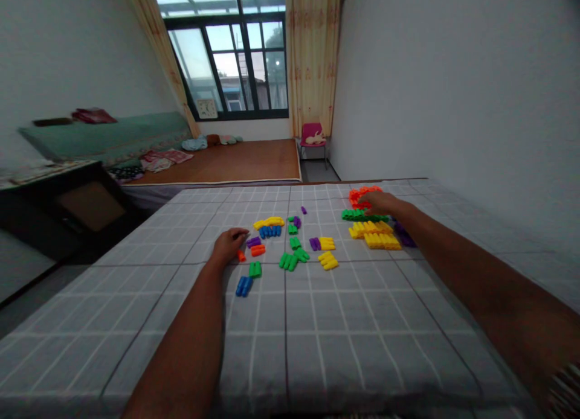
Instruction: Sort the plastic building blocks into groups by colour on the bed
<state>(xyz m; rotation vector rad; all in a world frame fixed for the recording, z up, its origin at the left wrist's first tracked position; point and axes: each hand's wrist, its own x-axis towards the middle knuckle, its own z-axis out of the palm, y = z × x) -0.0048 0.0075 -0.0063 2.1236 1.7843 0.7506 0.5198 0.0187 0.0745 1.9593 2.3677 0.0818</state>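
Note:
My left hand [230, 245] rests on the tablecloth, fingers loosely bent and a little apart, with nothing visible in them. Close to its fingertips lie a purple toy block [254, 242] and an orange block [258, 250]; a smaller orange piece [241, 256] is beside the palm. Over at the far right, my right hand [379, 202] has its fingers and thumb around part of a cluster of orange building blocks [356, 197]. Its fingertips partly hide what they grip. Just below it runs a row of green blocks [353, 215], with yellow blocks [383, 241] nearer me. My right forearm partly covers purple blocks [405, 233].
Green blocks [288, 261] lie mid-table, among yellow [328, 261], purple [315, 244] and blue [243, 286] ones. The table [290, 346] has a grey checked cloth. Beyond it are a bed [254, 159] and a pink chair [312, 131]; a wall [462, 93] stands right.

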